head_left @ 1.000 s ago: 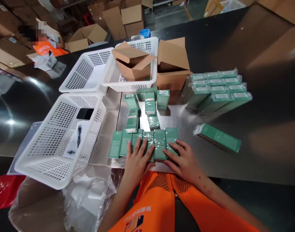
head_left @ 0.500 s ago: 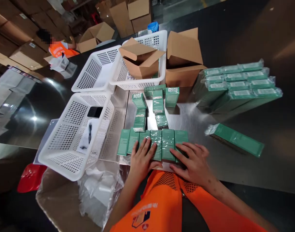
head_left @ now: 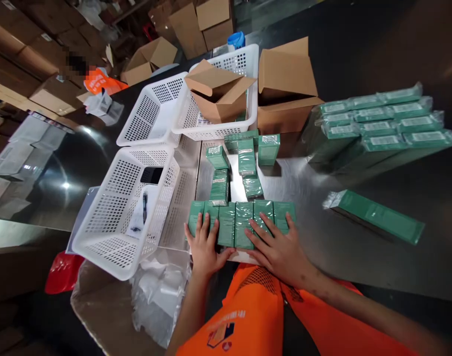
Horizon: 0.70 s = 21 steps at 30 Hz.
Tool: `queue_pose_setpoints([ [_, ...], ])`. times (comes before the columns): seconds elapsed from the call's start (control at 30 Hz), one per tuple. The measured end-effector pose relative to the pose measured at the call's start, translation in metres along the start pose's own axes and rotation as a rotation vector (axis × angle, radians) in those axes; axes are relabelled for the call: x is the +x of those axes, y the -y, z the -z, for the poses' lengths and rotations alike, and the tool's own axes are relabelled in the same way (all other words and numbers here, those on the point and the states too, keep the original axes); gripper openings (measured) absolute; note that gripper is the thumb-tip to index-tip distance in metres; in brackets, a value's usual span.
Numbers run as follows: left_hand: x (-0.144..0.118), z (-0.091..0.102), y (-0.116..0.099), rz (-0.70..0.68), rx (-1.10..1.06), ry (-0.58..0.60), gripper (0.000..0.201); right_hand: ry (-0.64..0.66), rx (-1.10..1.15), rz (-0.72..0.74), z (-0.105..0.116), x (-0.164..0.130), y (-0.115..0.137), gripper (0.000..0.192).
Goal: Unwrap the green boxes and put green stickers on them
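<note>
Several green boxes in clear wrap lie side by side in a row at the table's near edge. My left hand rests with fingers spread on the left end of this row. Across the right part of the row lies my right hand, its fingers also spread flat on the boxes. Behind the row, more green boxes stand in a loose group, among them an upright box and a box touching the row's back edge.
A long wrapped green box lies to the right, before a wrapped stack. White baskets stand left and behind, one holding a phone and a pen. An open carton stands at the back. Another person is far left.
My left hand has slid left to the row's left end, and my right hand has moved left over the boxes. The row's boxes sit more evenly together. The view has shifted slightly.
</note>
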<state>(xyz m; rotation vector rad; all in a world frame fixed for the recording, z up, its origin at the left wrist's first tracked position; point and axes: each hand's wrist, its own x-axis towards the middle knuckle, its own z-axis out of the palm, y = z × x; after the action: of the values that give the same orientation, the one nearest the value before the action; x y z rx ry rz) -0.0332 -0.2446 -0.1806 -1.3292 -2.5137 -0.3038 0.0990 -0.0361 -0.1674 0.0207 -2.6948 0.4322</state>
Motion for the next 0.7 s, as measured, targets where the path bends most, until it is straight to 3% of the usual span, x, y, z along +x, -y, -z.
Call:
queue_pose_setpoints([
  [0.27,-0.002,0.000,0.002,-0.017,0.058,0.057,0.059,-0.054,-0.061,0.039,-0.007,-0.005,0.004,0.036],
  [0.47,-0.003,-0.001,0.000,0.003,0.110,0.066,0.067,-0.049,-0.111,0.062,-0.009,-0.009,0.005,0.035],
  [0.6,-0.001,0.001,-0.004,0.004,0.109,0.078,0.071,0.016,-0.126,0.087,-0.002,-0.004,0.002,0.035],
  [0.7,0.000,0.004,-0.008,0.032,0.087,0.044,0.067,0.048,-0.110,0.185,0.015,-0.005,-0.017,0.046],
])
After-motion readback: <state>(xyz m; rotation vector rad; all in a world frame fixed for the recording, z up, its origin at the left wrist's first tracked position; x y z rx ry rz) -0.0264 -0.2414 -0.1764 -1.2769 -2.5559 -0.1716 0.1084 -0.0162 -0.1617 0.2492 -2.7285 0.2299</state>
